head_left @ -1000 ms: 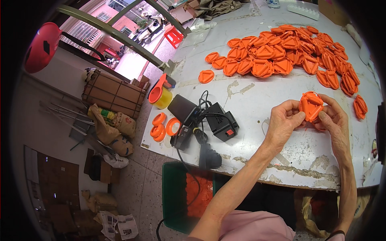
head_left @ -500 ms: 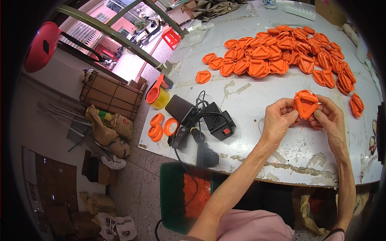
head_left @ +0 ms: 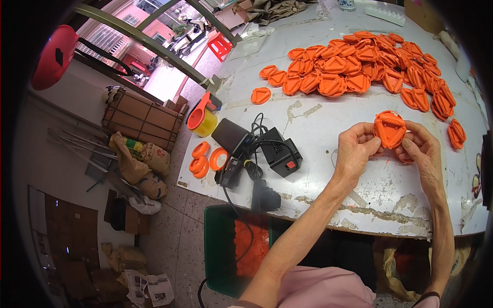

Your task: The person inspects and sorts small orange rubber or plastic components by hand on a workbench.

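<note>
Between my two hands I hold up a round orange plastic part (head_left: 390, 129) with a raised triangle in its face. My left hand (head_left: 357, 149) pinches its left rim between thumb and fingers. On the opposite rim, my right hand (head_left: 422, 149) grips it the same way. Just below and behind it, another orange piece shows in part near my right fingers; I cannot tell whether it is held too. Beyond my hands lies a large heap of similar orange parts (head_left: 334, 84), and a single one (head_left: 261, 95) rests apart at its left.
Left on the white table (head_left: 308, 133) are a black charger (head_left: 279, 154) with cables, a black box (head_left: 231, 136), orange rings (head_left: 199, 167) and a yellow tub (head_left: 204, 123). A green bin (head_left: 218, 256) holding orange pieces stands below the table edge. A red stool (head_left: 220, 47) is by the doorway.
The held orange part has tipped slightly and risen a little, so its triangular face shows more squarely. Both hands keep their grip in nearly the same place.
</note>
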Available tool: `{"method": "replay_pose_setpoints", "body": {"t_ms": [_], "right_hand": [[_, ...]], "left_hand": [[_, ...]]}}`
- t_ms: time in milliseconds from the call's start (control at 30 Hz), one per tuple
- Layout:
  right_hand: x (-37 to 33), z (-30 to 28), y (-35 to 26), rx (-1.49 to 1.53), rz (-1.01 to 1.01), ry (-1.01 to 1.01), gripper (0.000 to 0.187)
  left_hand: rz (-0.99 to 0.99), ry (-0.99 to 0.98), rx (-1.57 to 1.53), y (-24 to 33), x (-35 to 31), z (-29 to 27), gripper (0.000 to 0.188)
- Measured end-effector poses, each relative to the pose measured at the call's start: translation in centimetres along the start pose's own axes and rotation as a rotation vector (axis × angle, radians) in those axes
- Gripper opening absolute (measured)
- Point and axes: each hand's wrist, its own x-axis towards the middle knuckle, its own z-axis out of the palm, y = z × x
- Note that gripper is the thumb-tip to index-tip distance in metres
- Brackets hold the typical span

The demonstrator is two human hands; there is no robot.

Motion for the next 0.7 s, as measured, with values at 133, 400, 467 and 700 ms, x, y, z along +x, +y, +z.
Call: {"method": "replay_pose_setpoints", "body": {"t_ms": [133, 400, 467, 700], "right_hand": [[-0.03, -0.01, -0.04, -0.014, -0.011, 0.005, 0.033], [0.05, -0.07, 0.25, -0.027, -0.023, 0.019, 0.033], [0.05, 0.07, 0.34, -0.019, -0.025, 0.02, 0.033], [0.07, 0.0, 0.54, 0.019, -0.006, 0.016, 0.033]], "left_hand": [[0.009, 0.013, 0.0, 0.09, -0.01, 0.02, 0.021], [0.013, -0.009, 0.023, -0.06, -0.01, 0.1, 0.02], [0.01, -0.034, 0.071, -0.08, -0.07, -0.12, 0.02], [0.01, -0.06, 0.012, -0.41, -0.04, -0.07, 0.022]]}}
